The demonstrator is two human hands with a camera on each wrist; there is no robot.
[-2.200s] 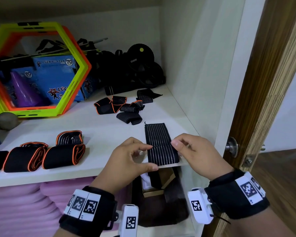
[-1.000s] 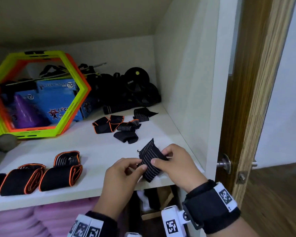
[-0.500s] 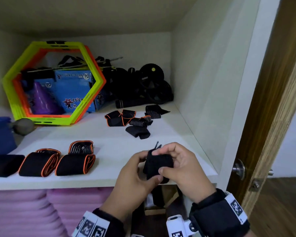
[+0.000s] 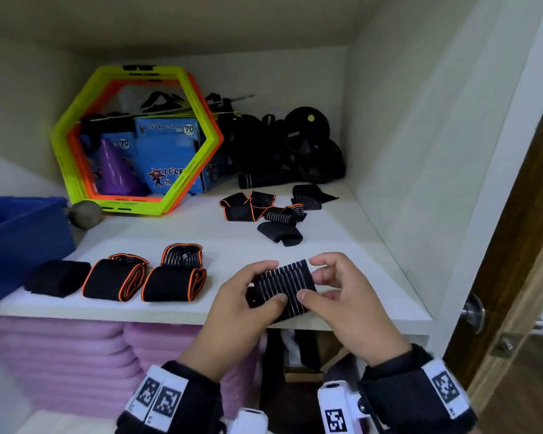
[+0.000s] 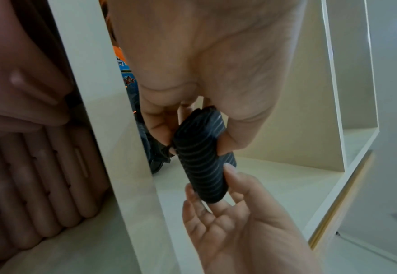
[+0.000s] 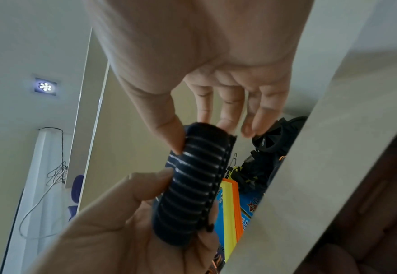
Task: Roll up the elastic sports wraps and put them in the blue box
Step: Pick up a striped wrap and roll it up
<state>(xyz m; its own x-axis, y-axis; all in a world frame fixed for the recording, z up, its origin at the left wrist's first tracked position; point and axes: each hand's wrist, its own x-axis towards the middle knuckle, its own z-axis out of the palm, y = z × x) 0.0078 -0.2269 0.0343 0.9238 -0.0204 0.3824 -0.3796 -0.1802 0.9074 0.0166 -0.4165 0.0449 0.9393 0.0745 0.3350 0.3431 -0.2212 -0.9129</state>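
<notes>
A black elastic wrap with thin white stripes [image 4: 282, 285], rolled into a short thick bundle, is held just above the front edge of the white shelf [image 4: 373, 270]. My left hand [image 4: 265, 281] grips its left end, thumb in front and fingers behind. Thumb and fingertips of my right hand [image 4: 309, 278] pinch the right end. The left wrist view shows the roll [image 5: 200, 157] between both hands, as does the right wrist view [image 6: 192, 185]. The blue box [image 4: 19, 236] stands at the shelf's far left, open on top.
Several rolled wraps lie in a row near the front: one plain black [image 4: 57, 277], others orange-trimmed [image 4: 113, 278]. Loose wraps [image 4: 264, 211] are piled further back. Behind stand green and orange hexagon rings [image 4: 132, 139], black gear [image 4: 304, 145] and a grey ball [image 4: 83, 214]. A wooden door [image 4: 514, 245] stands right.
The wrap lay flat over the shelf edge 2.2 s ago; both hands rolled it into a bundle. It is now turned sideways between them, stripes facing up.
</notes>
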